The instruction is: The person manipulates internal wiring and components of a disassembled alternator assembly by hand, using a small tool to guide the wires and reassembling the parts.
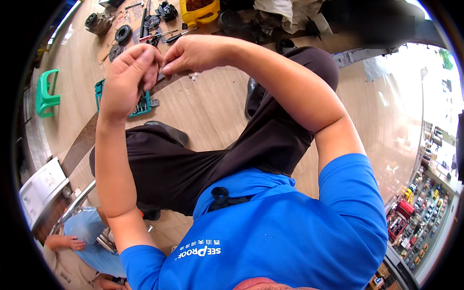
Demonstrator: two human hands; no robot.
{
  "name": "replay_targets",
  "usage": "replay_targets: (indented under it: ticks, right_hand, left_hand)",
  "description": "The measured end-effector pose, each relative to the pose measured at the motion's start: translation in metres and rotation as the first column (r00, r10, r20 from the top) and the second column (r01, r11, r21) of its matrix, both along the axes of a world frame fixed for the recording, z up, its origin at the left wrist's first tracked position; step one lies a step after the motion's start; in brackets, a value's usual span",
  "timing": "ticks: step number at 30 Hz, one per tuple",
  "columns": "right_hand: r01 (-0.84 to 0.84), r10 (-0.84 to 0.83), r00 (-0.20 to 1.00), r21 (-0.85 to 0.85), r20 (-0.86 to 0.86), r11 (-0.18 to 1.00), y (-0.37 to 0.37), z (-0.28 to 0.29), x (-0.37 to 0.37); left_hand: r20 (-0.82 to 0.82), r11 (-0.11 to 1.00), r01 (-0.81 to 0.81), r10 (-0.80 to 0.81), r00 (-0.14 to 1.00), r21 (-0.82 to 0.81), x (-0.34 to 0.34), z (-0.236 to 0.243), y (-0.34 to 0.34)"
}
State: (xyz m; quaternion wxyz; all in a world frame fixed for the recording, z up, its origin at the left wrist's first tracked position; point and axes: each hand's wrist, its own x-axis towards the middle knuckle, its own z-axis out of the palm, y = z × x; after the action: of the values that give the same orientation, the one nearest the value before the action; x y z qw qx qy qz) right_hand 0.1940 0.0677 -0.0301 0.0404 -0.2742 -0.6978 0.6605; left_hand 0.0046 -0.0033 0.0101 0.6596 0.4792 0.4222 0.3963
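My left hand (126, 79) is curled closed, its thumb bent over the fingers. Just beside it, at nearly the same height, my right hand (195, 54) pinches with thumb and forefinger. The fingertips of both almost meet; whatever lies in them is hidden or too small to make out. Partly behind my left hand lies an open teal tool case (143, 107) with metal pieces in it. Beyond the hands, a screwdriver with a red handle (147, 37) and a black-handled screwdriver (175, 37) lie on a brown cardboard sheet (112, 41).
Around the cardboard are a black ring-shaped part (123, 34), a metal motor-like part (98, 23) and a yellow cut-open jug (200, 13). Several small pieces (193, 76) lie on the tiled floor (208, 101). A green stool (47, 93) stands left. Another person (82, 241) sits at lower left.
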Motion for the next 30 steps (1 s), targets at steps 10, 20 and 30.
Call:
replay_targets:
  ticks: [10, 20, 30]
  right_hand:
    - [0.372, -0.374, 0.925, -0.031, -0.065, 0.928, -0.006, 0.009, -0.004]
    - [0.227, -0.349, 0.917, -0.469, -0.192, 0.853, -0.030, 0.004, -0.012]
    - [0.135, -0.188, 0.978, -0.407, -0.094, 0.903, -0.024, -0.003, -0.014]
  left_hand:
    - [-0.479, 0.962, -0.208, 0.268, 0.836, 0.175, 0.014, -0.040, 0.000]
    - [0.453, 0.910, -0.358, 0.414, 0.789, -0.207, 0.008, -0.019, 0.009]
    - [0.497, 0.925, -0.360, 0.371, 0.784, -0.122, -0.005, -0.023, 0.007]
